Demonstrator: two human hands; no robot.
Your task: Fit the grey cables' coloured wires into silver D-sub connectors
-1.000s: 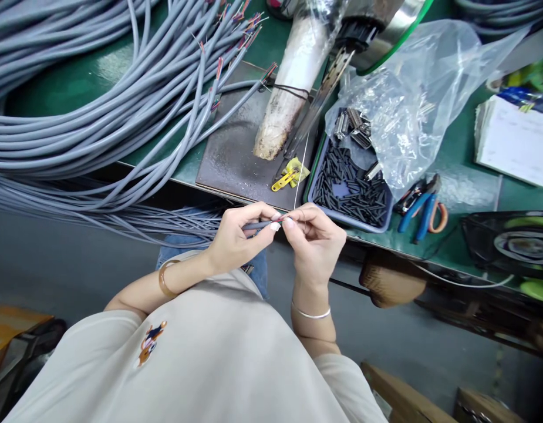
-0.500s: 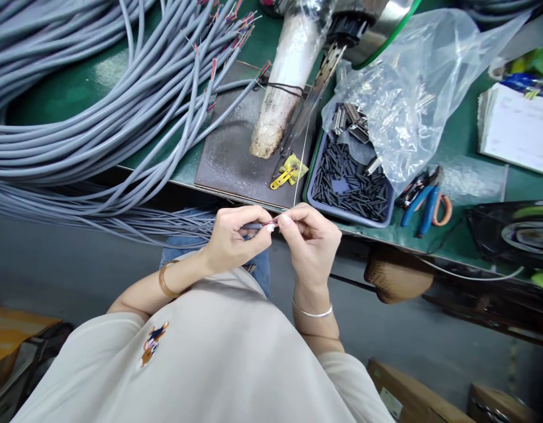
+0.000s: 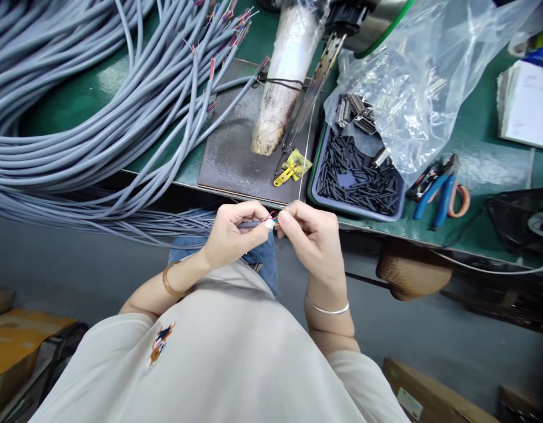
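Observation:
A grey cable (image 3: 250,224) is pinched between the thumb and fingers of my left hand (image 3: 236,234), close to its stripped end. Thin coloured wires (image 3: 275,221) come out of that end, red and blue among them. My right hand (image 3: 313,235) grips these wires between thumb and forefinger, its fingertips almost touching the left thumb. Something small and white shows at the left thumb tip; I cannot tell what it is. Both hands are just off the bench's front edge, below a dark metal plate (image 3: 236,158).
Many grey cables (image 3: 99,141) with bared ends cover the left side. A blue tray (image 3: 313,191) holds short black tubes and metal connectors, partly under a plastic bag (image 3: 412,88). Pliers (image 3: 445,200) lie right of it. A yellow clip (image 3: 285,175) rests on the plate near a wrapped white cylinder (image 3: 282,82).
My view has shifted slightly. The fingers of my right hand have moved a little at the wires; blue wire now shows between the hands, and a red one sticks up. The left hand keeps its pinch.

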